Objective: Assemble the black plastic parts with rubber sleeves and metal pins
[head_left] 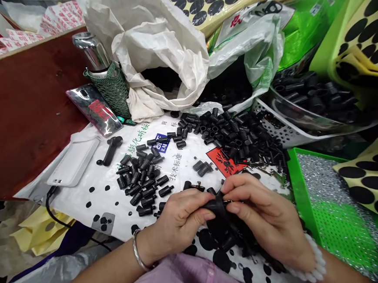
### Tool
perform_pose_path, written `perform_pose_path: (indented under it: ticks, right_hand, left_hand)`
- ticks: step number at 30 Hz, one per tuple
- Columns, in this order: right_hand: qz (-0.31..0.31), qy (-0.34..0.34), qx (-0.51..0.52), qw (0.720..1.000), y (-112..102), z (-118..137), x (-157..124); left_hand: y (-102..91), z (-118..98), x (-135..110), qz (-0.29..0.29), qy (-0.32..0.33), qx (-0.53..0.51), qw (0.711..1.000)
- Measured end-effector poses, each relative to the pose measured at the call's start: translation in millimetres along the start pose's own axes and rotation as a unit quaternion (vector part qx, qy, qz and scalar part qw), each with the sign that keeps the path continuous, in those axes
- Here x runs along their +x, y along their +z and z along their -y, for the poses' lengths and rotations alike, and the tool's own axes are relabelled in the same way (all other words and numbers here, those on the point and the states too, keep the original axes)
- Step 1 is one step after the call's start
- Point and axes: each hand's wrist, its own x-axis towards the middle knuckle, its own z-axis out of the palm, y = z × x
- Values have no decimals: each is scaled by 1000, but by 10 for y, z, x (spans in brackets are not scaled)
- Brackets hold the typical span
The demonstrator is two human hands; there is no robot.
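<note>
My left hand (pixel 178 218) and my right hand (pixel 263 214) meet low in the middle of the view, fingers pinched together on one small black plastic piece (pixel 217 207). A silver bangle sits on my left wrist, a white bead bracelet on my right. Just left of the hands lies a cluster of small black capped tubes (pixel 142 180) on a printed white sheet (pixel 95 197). Beyond the hands spreads a bigger heap of black tube pieces (pixel 237 133). More black parts lie under my hands near my lap.
A green tray (pixel 339 221) with small metal bits stands at right. Sheets of black round stickers (pixel 372 183) lie beside it. A clear bowl of black parts (pixel 316 101), white plastic bags (pixel 155 48), a metal flask (pixel 99 61) and two phones (pixel 74 161) surround the sheet.
</note>
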Motion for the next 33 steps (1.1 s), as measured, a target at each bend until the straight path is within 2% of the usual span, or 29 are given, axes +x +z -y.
perform_pose_path:
  ticks: [3, 6, 10, 12, 14, 17, 19, 22, 24, 27, 29, 33]
  right_hand:
    - [8, 44, 40, 998, 1, 22, 29]
    - [3, 57, 56, 997, 26, 33, 52]
    - [9, 54, 44, 998, 72, -18, 46]
    - [6, 69, 46, 997, 88, -65, 43]
    - [-3, 75, 18, 997, 90, -98, 54]
    - [-6, 25, -52, 998, 44, -103, 89]
    - [30, -26, -81, 996, -24, -92, 108]
    - [102, -76, -113, 985, -137, -88, 120]
    - [128, -92, -136, 978, -184, -92, 122]
    - [132, -114, -160, 972, -189, -87, 119]
    - [117, -107, -160, 974, -160, -71, 108]
    - [96, -19, -83, 992, -81, -12, 60]
  left_hand:
    - [-6, -19, 15, 5, -20, -6, 1000]
    - [-31, -24, 46, 9, -62, -29, 998]
    - [-62, -17, 87, 16, -83, -20, 996]
    - [-49, -14, 110, -6, -114, -34, 993]
    - [-16, -13, 138, -33, -167, -100, 980]
    - [33, -16, 187, -65, -259, -241, 933]
    - [42, -20, 209, -77, -289, -297, 907]
    - [25, -29, 215, -65, -299, -333, 892]
    - [15, -38, 201, -47, -303, -345, 887]
    - [22, -59, 166, -33, -300, -336, 892]
    - [36, -73, 135, -34, -284, -297, 911]
    - [62, -86, 67, -42, -204, -153, 966]
